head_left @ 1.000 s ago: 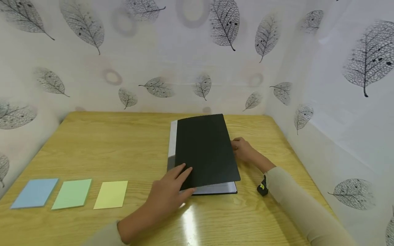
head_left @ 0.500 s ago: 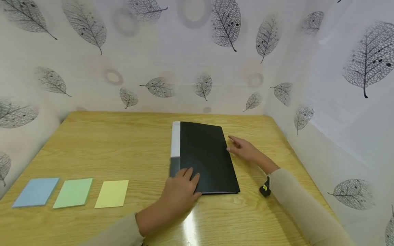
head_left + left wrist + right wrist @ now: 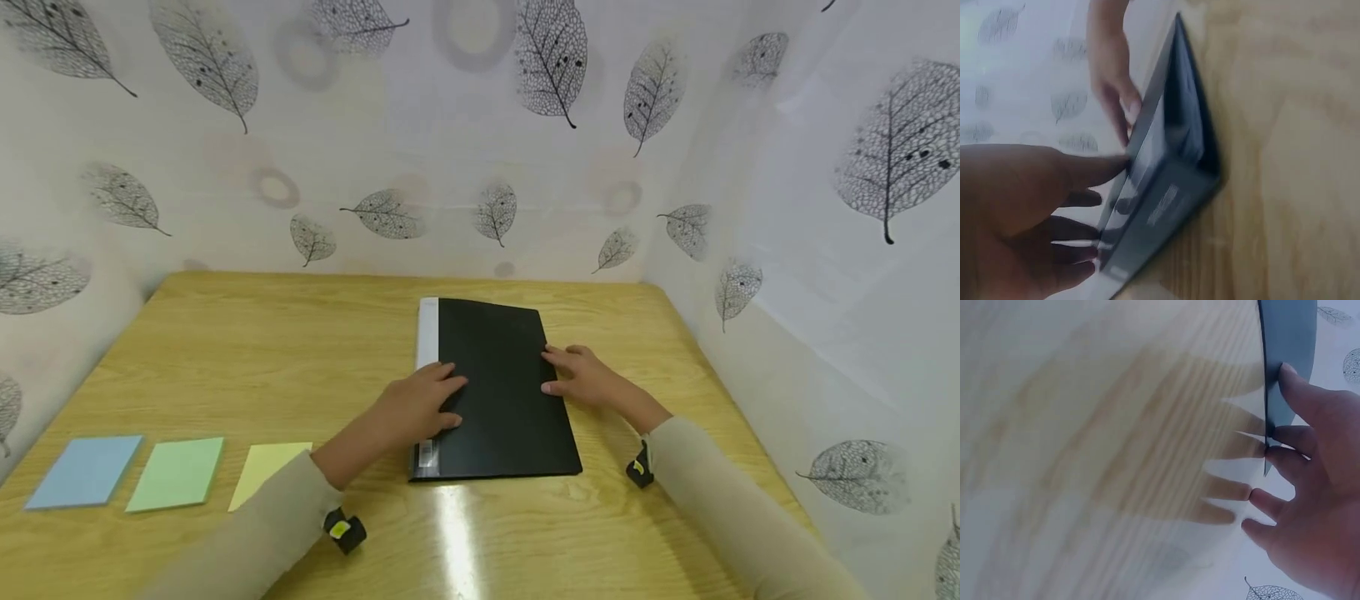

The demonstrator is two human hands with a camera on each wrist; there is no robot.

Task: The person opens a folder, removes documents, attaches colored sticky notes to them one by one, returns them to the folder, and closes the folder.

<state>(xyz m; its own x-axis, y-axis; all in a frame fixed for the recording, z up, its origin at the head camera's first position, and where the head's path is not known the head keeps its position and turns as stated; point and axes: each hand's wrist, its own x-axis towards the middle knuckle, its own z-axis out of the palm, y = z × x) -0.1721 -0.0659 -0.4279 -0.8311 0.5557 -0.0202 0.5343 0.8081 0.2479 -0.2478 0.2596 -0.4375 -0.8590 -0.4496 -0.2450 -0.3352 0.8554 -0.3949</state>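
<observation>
A black folder (image 3: pixel 502 392) with a pale label strip along its left spine lies closed on the wooden table. My left hand (image 3: pixel 412 408) rests over the spine side, its fingers spread onto the cover. In the left wrist view the thumb and fingers of that hand (image 3: pixel 1029 219) reach the cover beside the thick spine (image 3: pixel 1166 206). At the opposite edge, my right hand (image 3: pixel 588 379) touches the folder with fingers extended. The right wrist view has the thumb of this hand (image 3: pixel 1329 481) on the cover (image 3: pixel 1288 337) and fingertips along its edge.
To the left on the table (image 3: pixel 262 350) lie a blue sticky-note pad (image 3: pixel 86 471), a green pad (image 3: pixel 176 473) and a yellow pad (image 3: pixel 262 467), the last partly behind my left sleeve. A leaf-patterned sheet (image 3: pixel 420 150) encloses the back and sides.
The folder's cover, lifted a second ago, has come down flat. My left hand has moved up from the lower edge to the spine side. The right hand now touches the right edge.
</observation>
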